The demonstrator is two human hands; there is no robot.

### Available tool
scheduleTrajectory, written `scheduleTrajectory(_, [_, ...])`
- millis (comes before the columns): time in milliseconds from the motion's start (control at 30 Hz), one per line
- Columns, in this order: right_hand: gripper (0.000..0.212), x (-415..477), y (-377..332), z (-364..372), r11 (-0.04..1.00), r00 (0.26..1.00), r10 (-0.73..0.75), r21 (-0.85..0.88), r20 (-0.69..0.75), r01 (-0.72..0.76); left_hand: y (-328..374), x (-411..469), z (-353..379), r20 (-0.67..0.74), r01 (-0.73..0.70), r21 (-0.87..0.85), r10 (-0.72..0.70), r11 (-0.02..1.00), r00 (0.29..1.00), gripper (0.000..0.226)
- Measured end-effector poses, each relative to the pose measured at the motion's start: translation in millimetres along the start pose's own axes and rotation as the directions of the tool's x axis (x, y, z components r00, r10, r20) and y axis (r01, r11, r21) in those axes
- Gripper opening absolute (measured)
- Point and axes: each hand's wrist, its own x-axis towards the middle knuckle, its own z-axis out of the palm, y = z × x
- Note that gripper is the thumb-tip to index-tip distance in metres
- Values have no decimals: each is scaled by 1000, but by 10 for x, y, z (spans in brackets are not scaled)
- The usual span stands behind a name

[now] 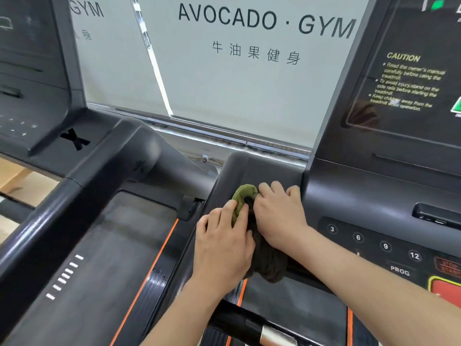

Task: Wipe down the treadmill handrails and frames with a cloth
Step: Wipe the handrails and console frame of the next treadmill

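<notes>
Olive-green terry cloth (243, 199) is bunched under both hands, and its darker end hangs down over the inner side of the machine. The left hand (224, 243) has its fingers bent around the green bunch and holds it. The right hand (279, 216) lies over the cloth from the other side. Its palm presses down and its fingers reach forward, rather straight, until they touch the bare surface (how the thumb lies I cannot tell, a fold hides it).

The cloth rests on the dark grey plastic frame arm (262, 168), just beside the black console panel with round number keys (359, 237). So the step in hand, I think, is the wiping of this upper frame piece on the left side of the treadmill. It seems an early or middle part of the whole work.

For the next move, I would say the hands must draw the cloth along the arm towards the black handrail with the silver grip (252, 323) below. They should keep pressure and keep the loose end from the keys. On the left stands the neighbouring treadmill's thick dark handrail (74, 196), and behind is the white window blind with black lettering (224, 91).
</notes>
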Motion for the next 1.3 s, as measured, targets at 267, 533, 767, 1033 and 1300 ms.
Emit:
scheduleTrajectory(267, [18, -29, 156, -52, 995, 997, 6, -96, 82, 2, 247, 400, 48, 61, -77, 76, 73, 994, 996, 33])
scheduleTrajectory(533, [23, -271, 217, -169, 877, 968, 240, 443, -73, -184, 172, 398, -56, 149, -183, -28, 185, 983, 971, 12])
scheduleTrajectory(767, [49, -300, -123, 264, 974, 997, 68, 212, 32, -73, -175, 165, 17, -156, 17, -119, -36, 993, 987, 32])
scheduleTrajectory(1033, [37, -262, -46, 117, 901, 993, 115, 421, 10, -108, -38, 44, -53, -113, 78, -22, -80, 997, 990, 28])
scheduleTrajectory(1300, [38, -574, -174, 266, 996, 991, 5, 93, -137, 8, 16, -226, 1, -197, 21, 2, -21, 1000, 980, 28])
